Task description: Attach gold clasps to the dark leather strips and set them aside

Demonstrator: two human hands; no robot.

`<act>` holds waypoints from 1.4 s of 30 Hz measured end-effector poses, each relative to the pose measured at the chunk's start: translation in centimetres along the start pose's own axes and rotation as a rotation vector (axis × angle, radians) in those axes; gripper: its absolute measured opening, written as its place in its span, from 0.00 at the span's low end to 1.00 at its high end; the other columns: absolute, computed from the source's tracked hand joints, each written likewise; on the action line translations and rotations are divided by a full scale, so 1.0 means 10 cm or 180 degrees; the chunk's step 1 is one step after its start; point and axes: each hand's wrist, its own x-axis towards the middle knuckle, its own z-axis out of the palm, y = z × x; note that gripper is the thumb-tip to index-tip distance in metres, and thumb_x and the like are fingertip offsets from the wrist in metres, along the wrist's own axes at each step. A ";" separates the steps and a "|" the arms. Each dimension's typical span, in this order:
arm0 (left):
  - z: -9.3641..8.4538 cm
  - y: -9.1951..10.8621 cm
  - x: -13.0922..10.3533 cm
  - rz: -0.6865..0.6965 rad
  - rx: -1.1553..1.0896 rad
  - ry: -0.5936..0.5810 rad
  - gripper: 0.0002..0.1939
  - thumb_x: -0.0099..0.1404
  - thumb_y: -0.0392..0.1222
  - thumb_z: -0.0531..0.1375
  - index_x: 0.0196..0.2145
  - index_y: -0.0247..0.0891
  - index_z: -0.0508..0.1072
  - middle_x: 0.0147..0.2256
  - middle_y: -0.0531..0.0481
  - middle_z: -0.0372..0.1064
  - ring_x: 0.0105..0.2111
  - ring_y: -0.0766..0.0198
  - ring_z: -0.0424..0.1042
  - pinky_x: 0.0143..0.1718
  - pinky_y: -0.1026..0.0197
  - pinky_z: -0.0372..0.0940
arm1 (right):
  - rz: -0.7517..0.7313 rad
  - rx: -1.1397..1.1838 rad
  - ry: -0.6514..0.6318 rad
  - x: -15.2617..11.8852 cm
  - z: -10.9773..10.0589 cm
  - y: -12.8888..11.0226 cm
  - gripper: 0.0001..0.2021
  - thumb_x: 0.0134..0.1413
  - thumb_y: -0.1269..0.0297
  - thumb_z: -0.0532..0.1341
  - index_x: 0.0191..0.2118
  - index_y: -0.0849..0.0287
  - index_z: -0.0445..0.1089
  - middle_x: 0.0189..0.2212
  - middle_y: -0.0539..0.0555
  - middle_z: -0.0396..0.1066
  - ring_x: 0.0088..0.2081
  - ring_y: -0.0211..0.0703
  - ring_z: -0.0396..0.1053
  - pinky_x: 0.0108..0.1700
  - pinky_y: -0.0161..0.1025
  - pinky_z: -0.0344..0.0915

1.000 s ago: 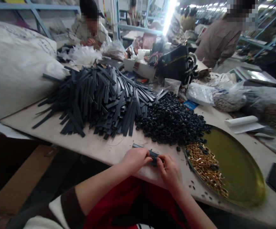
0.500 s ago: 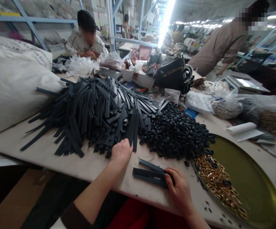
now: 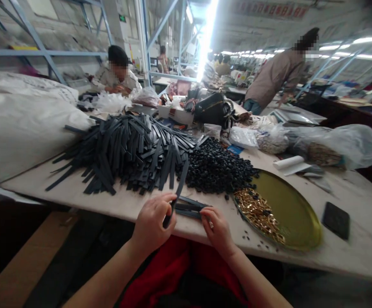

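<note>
My left hand [image 3: 153, 218] is closed round a dark strip [image 3: 182, 182] that stands up from its fingers near the table's front edge. Just to the right, my right hand [image 3: 216, 229] has its fingertips pressed together at the right end of a few dark strips [image 3: 188, 208] lying on the table; something tiny and shiny shows at those fingers, too small to name. Behind my hands spreads a large heap of dark strips [image 3: 131, 149]. Small black loops [image 3: 218, 167] form a pile to its right.
A gold-coloured tray [image 3: 293, 209] holds gold metal rings [image 3: 258, 211] on the right, with a dark phone [image 3: 336, 220] beyond it. A big white sack [image 3: 22, 128] fills the left. Plastic bags, a black bag [image 3: 209, 109] and two people are farther back.
My left hand has come back from the heap with a strip. My right hand has moved left along the lying strips. The camera view has shifted, and the phone now shows fully.
</note>
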 end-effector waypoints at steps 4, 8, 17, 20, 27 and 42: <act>-0.05 0.41 -0.34 -0.0071 0.0299 -0.0441 0.07 0.59 0.37 0.52 0.24 0.40 0.58 0.20 0.52 0.63 0.22 0.63 0.64 0.25 0.61 0.58 | 0.0430 0.0742 -0.0109 -0.21 -0.19 -0.42 0.11 0.54 0.64 0.54 0.44 0.58 0.64 0.31 0.53 0.69 0.32 0.40 0.67 0.37 0.39 0.65; 0.08 0.75 -0.48 0.0731 0.0022 -0.0949 0.07 0.57 0.34 0.52 0.23 0.39 0.63 0.20 0.50 0.65 0.23 0.62 0.66 0.27 0.59 0.58 | 0.1011 0.2001 -0.0510 -0.36 -0.37 -0.73 0.18 0.58 0.54 0.47 0.46 0.60 0.64 0.31 0.53 0.70 0.31 0.39 0.68 0.36 0.37 0.65; 0.23 0.87 -0.27 0.0045 -0.0707 -0.1645 0.09 0.60 0.42 0.56 0.37 0.40 0.72 0.34 0.48 0.67 0.36 0.60 0.66 0.39 0.59 0.61 | 0.2110 0.3616 -0.0970 -0.38 -0.55 -0.70 0.20 0.55 0.51 0.50 0.37 0.62 0.71 0.31 0.55 0.73 0.36 0.43 0.69 0.41 0.41 0.64; 0.33 0.73 -0.17 -0.0501 -0.1113 -0.1793 0.11 0.61 0.47 0.54 0.31 0.39 0.72 0.30 0.49 0.66 0.34 0.61 0.65 0.38 0.60 0.60 | 0.2012 0.3228 -0.1046 -0.26 -0.52 -0.46 0.19 0.56 0.52 0.48 0.43 0.60 0.67 0.31 0.54 0.72 0.33 0.42 0.70 0.39 0.42 0.65; 0.64 0.48 0.03 -0.2930 -0.3612 -0.2657 0.14 0.61 0.40 0.47 0.44 0.35 0.61 0.20 0.59 0.57 0.15 0.74 0.54 0.16 0.70 0.48 | 0.0621 -0.2083 -0.0815 0.43 -0.57 0.57 0.10 0.53 0.70 0.52 0.36 0.61 0.69 0.35 0.60 0.68 0.35 0.46 0.66 0.36 0.40 0.59; 0.81 0.31 0.06 -0.3423 -0.4236 -0.2627 0.12 0.60 0.39 0.48 0.41 0.35 0.63 0.21 0.57 0.61 0.16 0.73 0.58 0.18 0.70 0.53 | 0.0555 -0.2604 -0.1261 0.61 -0.53 0.76 0.08 0.52 0.75 0.52 0.32 0.65 0.67 0.30 0.62 0.68 0.32 0.48 0.67 0.34 0.42 0.58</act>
